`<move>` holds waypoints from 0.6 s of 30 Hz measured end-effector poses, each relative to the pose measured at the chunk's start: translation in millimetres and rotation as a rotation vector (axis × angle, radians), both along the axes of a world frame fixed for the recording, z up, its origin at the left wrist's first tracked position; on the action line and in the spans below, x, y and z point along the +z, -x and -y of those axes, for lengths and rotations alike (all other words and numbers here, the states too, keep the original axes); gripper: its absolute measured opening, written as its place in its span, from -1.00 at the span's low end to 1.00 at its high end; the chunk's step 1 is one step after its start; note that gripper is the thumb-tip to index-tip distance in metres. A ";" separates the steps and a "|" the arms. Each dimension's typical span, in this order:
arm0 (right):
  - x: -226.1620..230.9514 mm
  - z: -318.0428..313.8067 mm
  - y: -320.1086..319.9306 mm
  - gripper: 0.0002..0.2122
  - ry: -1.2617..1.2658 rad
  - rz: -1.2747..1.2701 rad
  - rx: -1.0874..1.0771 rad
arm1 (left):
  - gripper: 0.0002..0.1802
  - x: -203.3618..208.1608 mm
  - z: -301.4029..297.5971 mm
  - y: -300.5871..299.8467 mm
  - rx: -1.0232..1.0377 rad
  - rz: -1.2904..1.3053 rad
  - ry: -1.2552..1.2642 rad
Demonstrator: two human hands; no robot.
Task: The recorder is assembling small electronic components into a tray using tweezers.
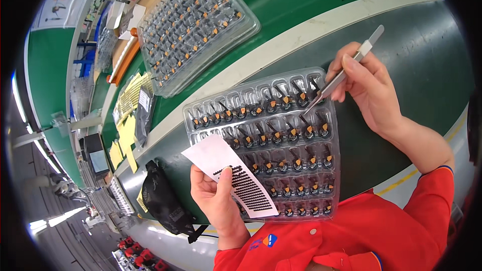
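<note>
My left hand (217, 195) pinches a white backing sheet (210, 151) that carries rows of small black stickers. The sheet covers the lower left part of a clear plastic tray (329, 83). Rows of small black parts (293, 134) with orange-tan patches sit in the tray's pockets. Above the tray's far right corner, my right hand (369, 83) grips metal tweezers (337, 84). Their tips point down and left, over the parts in the upper rows. Whether the tips hold anything is too small to tell.
Farther off, a stack of similar filled trays (196, 25) stands on the green bench (301, 0). Yellow sheets (128, 135) and a dark packet (144, 113) lie to the left. Nearer, a black pouch (163, 200) rests at the work surface's left edge.
</note>
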State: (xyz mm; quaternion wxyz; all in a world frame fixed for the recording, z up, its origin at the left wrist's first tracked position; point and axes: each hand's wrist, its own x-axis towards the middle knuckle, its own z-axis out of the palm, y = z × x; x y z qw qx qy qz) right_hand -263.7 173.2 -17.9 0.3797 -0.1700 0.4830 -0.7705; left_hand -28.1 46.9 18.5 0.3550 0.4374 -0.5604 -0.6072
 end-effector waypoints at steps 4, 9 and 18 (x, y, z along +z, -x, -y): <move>-2.6 0.3 -3.8 -0.81 0.003 0.056 0.039 | -0.62 -1.4 0.3 -1.0 -0.002 0.003 0.032; -6.7 2.1 -2.1 -0.82 0.021 0.091 0.062 | -0.61 -2.4 1.0 -2.4 -0.011 0.013 0.042; -12.1 4.1 2.0 -0.81 -0.011 0.083 0.066 | -0.63 -4.0 3.6 -1.0 -0.010 0.007 0.049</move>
